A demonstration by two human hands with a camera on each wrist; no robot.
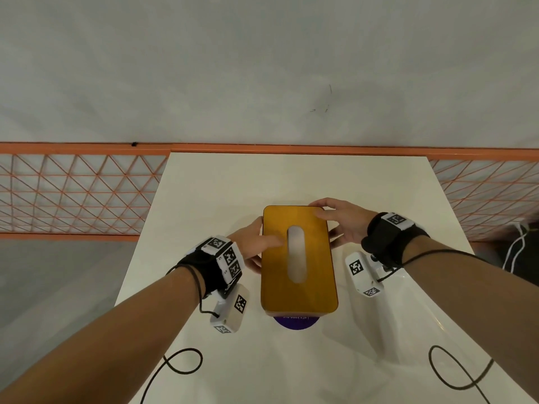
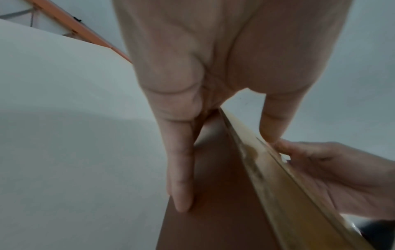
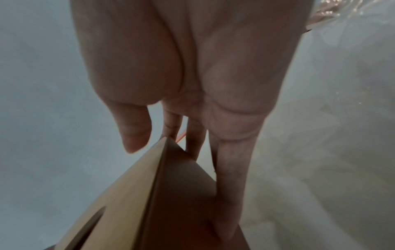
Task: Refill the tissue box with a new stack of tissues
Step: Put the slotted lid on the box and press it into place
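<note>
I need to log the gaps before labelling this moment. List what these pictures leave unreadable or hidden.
- Inside of the tissue box: head view shows only the slot; whether tissues are inside cannot be told.
- Purple round thing: mostly hidden under the box's near end; its print is too small to read.
- New tissue stack: in no view.
- Left hand fingers behind the box: hidden in head view.
- Right hand: right wrist view is blurred.

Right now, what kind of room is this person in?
Probably a recording or test space, not a home: a plain white table against a bare grey wall, an orange mesh fence behind, and marker-covered trackers on each wrist.
</note>
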